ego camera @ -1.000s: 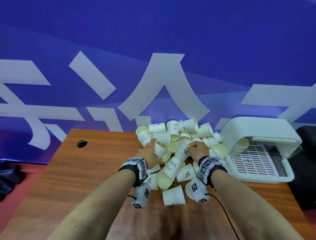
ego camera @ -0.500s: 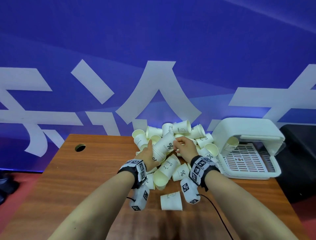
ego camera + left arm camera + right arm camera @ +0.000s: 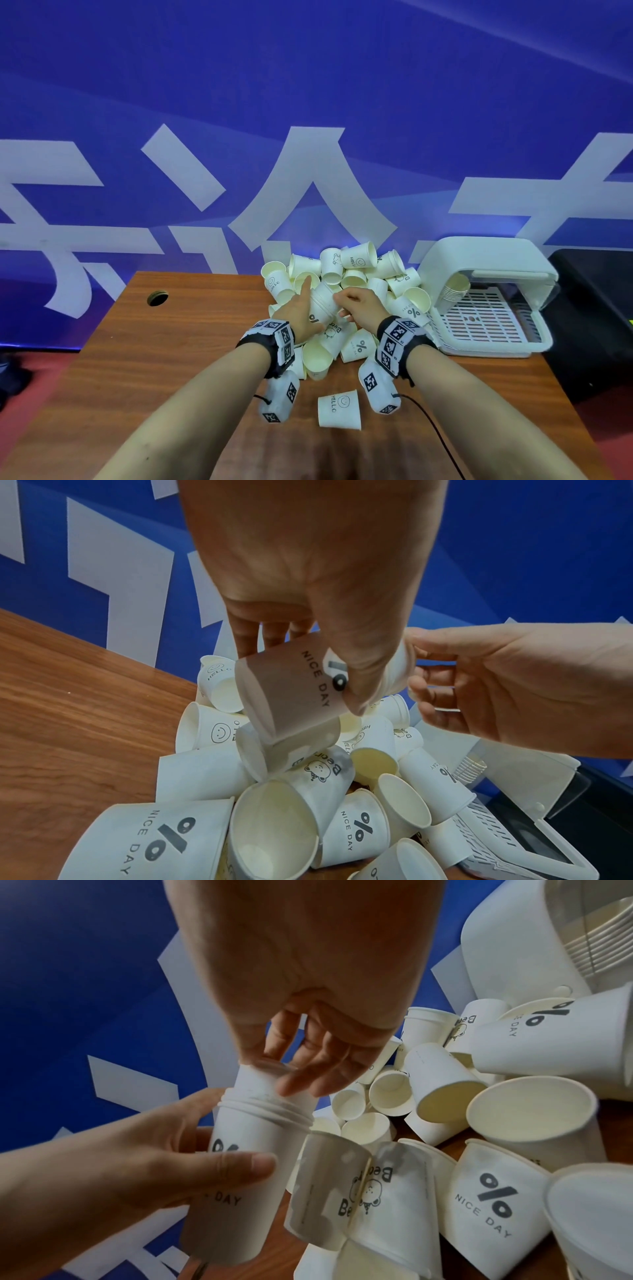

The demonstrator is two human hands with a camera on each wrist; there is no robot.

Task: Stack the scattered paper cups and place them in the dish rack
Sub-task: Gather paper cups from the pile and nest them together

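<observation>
- The left hand (image 3: 301,317) grips a small stack of nested cups (image 3: 253,1153), thumb and fingers curled round the outer cup, which is printed "% NICE DAY".
- The right hand (image 3: 359,306) meets the stack's top, its fingers (image 3: 308,1069) closed round the innermost cup.
- The stack is held just above the pile of loose paper cups (image 3: 346,308) lying on the wooden table (image 3: 171,359).
- Cups in the pile read "HELLO" with a smiley, "Bear" with a small bear drawing, and "% NICE DAY".
- One "HELLO" cup (image 3: 339,409) stands upside down, apart from the pile, nearer the person.
- The white dish rack (image 3: 486,308) sits just right of the pile, with a finished stack (image 3: 455,287) lying inside under its lid.
</observation>
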